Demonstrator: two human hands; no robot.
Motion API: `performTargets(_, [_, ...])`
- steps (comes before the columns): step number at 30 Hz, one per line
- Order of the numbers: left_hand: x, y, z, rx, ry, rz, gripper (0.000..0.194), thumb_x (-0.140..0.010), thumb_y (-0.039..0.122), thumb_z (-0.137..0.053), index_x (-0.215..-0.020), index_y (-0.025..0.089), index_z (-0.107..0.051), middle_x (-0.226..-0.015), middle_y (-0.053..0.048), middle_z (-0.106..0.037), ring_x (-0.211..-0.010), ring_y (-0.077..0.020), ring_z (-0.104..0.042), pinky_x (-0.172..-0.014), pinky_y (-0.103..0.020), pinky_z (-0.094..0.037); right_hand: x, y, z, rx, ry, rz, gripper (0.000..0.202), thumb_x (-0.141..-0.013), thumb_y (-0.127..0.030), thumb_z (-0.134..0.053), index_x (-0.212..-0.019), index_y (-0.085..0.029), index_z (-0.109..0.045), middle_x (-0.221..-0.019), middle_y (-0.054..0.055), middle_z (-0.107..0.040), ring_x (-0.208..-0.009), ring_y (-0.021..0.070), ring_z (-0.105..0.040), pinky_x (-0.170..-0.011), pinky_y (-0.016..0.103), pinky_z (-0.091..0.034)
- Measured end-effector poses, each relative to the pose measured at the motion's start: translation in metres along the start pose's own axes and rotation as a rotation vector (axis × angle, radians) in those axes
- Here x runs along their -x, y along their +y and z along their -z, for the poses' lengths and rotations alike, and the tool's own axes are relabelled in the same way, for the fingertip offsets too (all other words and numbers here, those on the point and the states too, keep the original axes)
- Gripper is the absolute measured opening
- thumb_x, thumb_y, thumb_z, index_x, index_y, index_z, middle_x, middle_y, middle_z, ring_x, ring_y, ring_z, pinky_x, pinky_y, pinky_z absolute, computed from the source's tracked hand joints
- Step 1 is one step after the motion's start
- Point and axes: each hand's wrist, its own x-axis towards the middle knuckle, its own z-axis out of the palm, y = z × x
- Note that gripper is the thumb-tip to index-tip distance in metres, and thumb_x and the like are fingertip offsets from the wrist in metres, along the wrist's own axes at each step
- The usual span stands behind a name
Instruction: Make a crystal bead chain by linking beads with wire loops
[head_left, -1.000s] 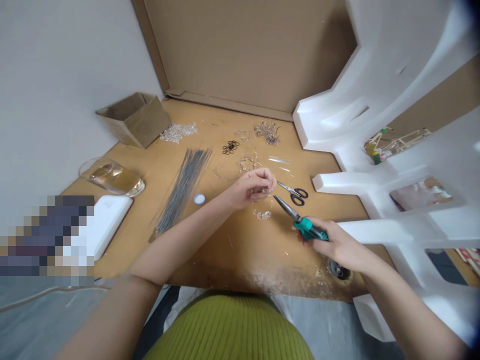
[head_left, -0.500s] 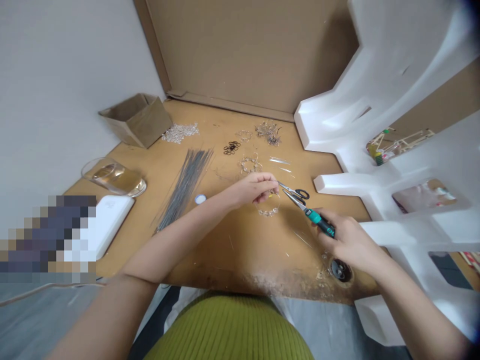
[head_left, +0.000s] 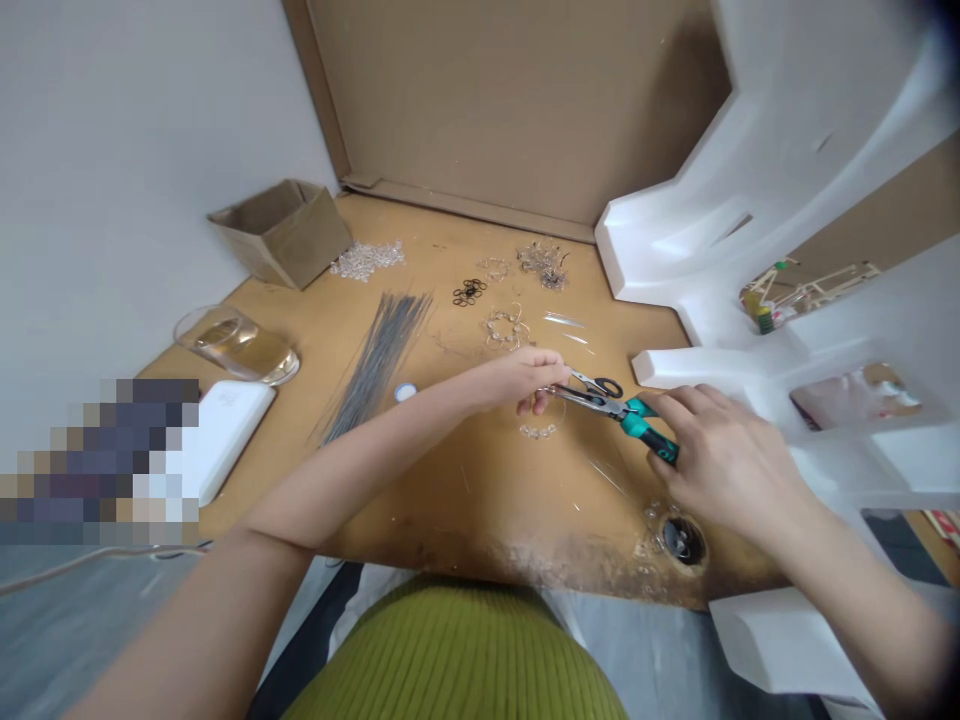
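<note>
My left hand [head_left: 536, 375] is closed, pinching the top of a thin wire ring with clear beads [head_left: 536, 432] strung on its lower side. My right hand [head_left: 720, 455] grips long-nose pliers [head_left: 637, 425] with teal and black handles. The pliers' nose reaches the wire at my left fingertips; exactly what lies between the jaws is too small to tell. Just behind the pliers lie black-handled scissors [head_left: 606, 387], partly covered by my left fingers. Another beaded wire ring [head_left: 504, 326] rests on the table beyond my left hand.
Grey wire lengths [head_left: 379, 360] lie left of centre, near a white power bank [head_left: 236, 435] and a glass of amber liquid [head_left: 247, 345]. Clear beads [head_left: 367, 260], black rings [head_left: 469, 292] and finished wire pieces [head_left: 544, 262] sit farther back. White foam [head_left: 660, 370] borders the right; a hole [head_left: 682, 540] opens near the front edge.
The pliers have moved left and up to the wire at my left fingertips, and their handles are spread wider. My left hand still pinches the ring. The view has shifted slightly.
</note>
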Motion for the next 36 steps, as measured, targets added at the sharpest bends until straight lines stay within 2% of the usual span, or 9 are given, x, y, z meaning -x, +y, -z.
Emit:
performTargets(3, [0.001,-0.003,0.003,0.028,-0.006,-0.034,0.019,-0.087,0.021,-0.044,-0.071,0.014,-0.049,-0.057,0.003,-0.053,-0.039,-0.0025,-0.048,-0.037,-0.014,-0.034,-0.001,0.007,-0.003,-0.295,0.016,-0.161,0.032,-0.073,-0.027,-0.055,-0.104,-0.020,-0.058,-0.090,0.008,-0.063,-0.082,0.0258,-0.058,-0.067,0.036,-0.043])
performTargets(7, [0.005,-0.001,-0.003,-0.011,-0.112,-0.034,0.021,-0.087,0.023,-0.046,-0.069,0.013,-0.051,-0.052,0.005,-0.052,-0.037,-0.0024,-0.046,-0.036,-0.014,-0.034,-0.012,-0.003,-0.014,-1.065,0.042,-0.500,0.025,-0.074,-0.040,-0.060,-0.089,-0.021,-0.055,-0.069,0.001,-0.058,-0.060,0.0160,-0.053,-0.056,0.030,-0.042])
performTargets(11, [0.010,0.006,-0.013,-0.046,-0.192,-0.043,0.021,-0.087,0.025,-0.048,-0.070,0.012,-0.052,-0.050,0.005,-0.052,-0.037,-0.0032,-0.047,-0.037,-0.014,-0.037,-0.028,-0.026,-0.024,-1.471,-0.036,-0.456,0.035,-0.067,-0.040,-0.070,-0.091,-0.020,-0.055,-0.075,0.000,-0.059,-0.064,0.0143,-0.053,-0.057,0.028,-0.041])
performTargets(16, [0.009,-0.002,-0.014,0.007,-0.196,-0.048,0.021,-0.084,0.031,-0.053,-0.073,0.014,-0.047,-0.053,0.005,-0.055,-0.037,-0.0040,-0.048,-0.036,-0.015,-0.036,-0.036,-0.043,-0.032,-1.586,-0.108,-0.404,0.035,-0.066,-0.037,-0.072,-0.091,-0.018,-0.055,-0.071,0.000,-0.058,-0.063,0.0137,-0.052,-0.058,0.028,-0.040])
performTargets(20, [0.006,-0.014,-0.010,0.039,-0.187,-0.070,0.020,-0.084,0.034,-0.052,-0.080,0.014,-0.049,-0.065,0.001,-0.061,-0.045,-0.0052,-0.054,-0.045,-0.017,-0.041,-0.038,-0.046,-0.035,-1.658,-0.071,-0.396,0.030,-0.068,-0.034,-0.071,-0.087,-0.018,-0.055,-0.070,-0.001,-0.057,-0.060,0.0123,-0.052,-0.059,0.028,-0.041])
performTargets(25, [0.004,-0.021,-0.003,-0.195,-0.005,-0.460,0.011,-0.079,0.024,-0.058,-0.076,0.013,-0.062,-0.081,-0.005,-0.065,-0.081,-0.0122,-0.060,-0.077,-0.027,-0.047,-0.038,-0.045,-0.034,-1.675,-0.058,-0.427,0.030,-0.067,-0.034,-0.072,-0.086,-0.019,-0.055,-0.073,-0.001,-0.056,-0.059,0.0114,-0.052,-0.057,0.028,-0.040])
performTargets(27, [0.005,-0.019,-0.001,-0.234,-0.004,-0.556,0.009,-0.078,0.021,-0.060,-0.076,0.014,-0.065,-0.081,-0.006,-0.066,-0.084,-0.0133,-0.060,-0.080,-0.028,-0.045,-0.036,-0.044,-0.034,-1.669,-0.079,-0.414,0.030,-0.067,-0.034,-0.072,-0.086,-0.019,-0.055,-0.070,-0.002,-0.055,-0.058,0.0117,-0.052,-0.057,0.028,-0.040])
performTargets(31, [0.010,-0.011,-0.003,-0.164,-0.171,-0.438,0.008,-0.079,0.018,-0.057,-0.078,0.011,-0.061,-0.078,-0.006,-0.068,-0.073,-0.0107,-0.062,-0.069,-0.023,-0.046,-0.033,-0.042,-0.037,-1.667,-0.098,-0.396,0.032,-0.068,-0.033,-0.071,-0.091,-0.018,-0.055,-0.071,-0.001,-0.056,-0.062,0.0134,-0.054,-0.059,0.029,-0.041])
performTargets(36, [0.009,-0.005,-0.008,-0.219,-0.024,-0.365,0.007,-0.075,0.017,-0.060,-0.071,0.011,-0.059,-0.073,-0.002,-0.066,-0.066,-0.0067,-0.058,-0.064,-0.018,-0.044,-0.032,-0.042,-0.040,-1.621,-0.032,-0.391,0.030,-0.068,-0.031,-0.071,-0.091,-0.019,-0.056,-0.083,0.001,-0.058,-0.073,0.0146,-0.055,-0.071,0.030,-0.044])
